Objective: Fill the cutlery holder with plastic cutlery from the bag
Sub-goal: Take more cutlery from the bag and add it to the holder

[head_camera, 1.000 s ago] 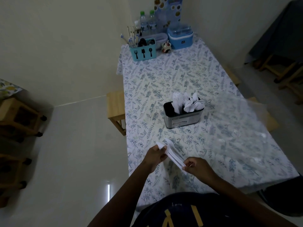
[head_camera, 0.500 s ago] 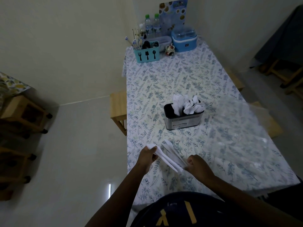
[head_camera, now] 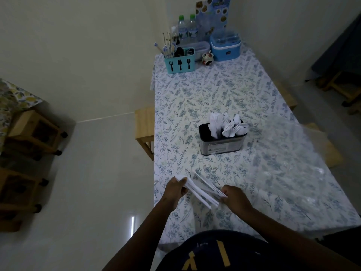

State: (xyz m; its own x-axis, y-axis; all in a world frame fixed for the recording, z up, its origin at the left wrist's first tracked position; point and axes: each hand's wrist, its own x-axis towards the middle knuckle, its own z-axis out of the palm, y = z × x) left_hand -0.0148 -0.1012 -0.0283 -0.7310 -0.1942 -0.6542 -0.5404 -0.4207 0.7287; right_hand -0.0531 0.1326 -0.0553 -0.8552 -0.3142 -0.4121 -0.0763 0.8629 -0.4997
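Over the near left part of the table, both hands hold a bundle of white plastic cutlery [head_camera: 201,190]. My left hand [head_camera: 174,191] grips the broad ends at the upper left. My right hand [head_camera: 235,197] pinches the narrow handle ends at the lower right. The pieces fan apart slightly between the hands. Beyond them stands the cutlery holder [head_camera: 222,143], black-rimmed and metallic, with white plastic cutlery sticking up out of it. A clear plastic bag [head_camera: 297,165] lies crumpled on the table to the right.
The floral-clothed table [head_camera: 211,94] carries a teal utensil caddy [head_camera: 179,62], water bottles [head_camera: 187,30], a small cup [head_camera: 207,59] and a blue lidded container [head_camera: 225,46] at its far end. A wooden stool [head_camera: 145,128] stands at the table's left edge; wooden furniture lines the left.
The bundle has stayed between both hands near the table's front edge. Its pieces have spread a little more, and the hands have shifted slightly apart.
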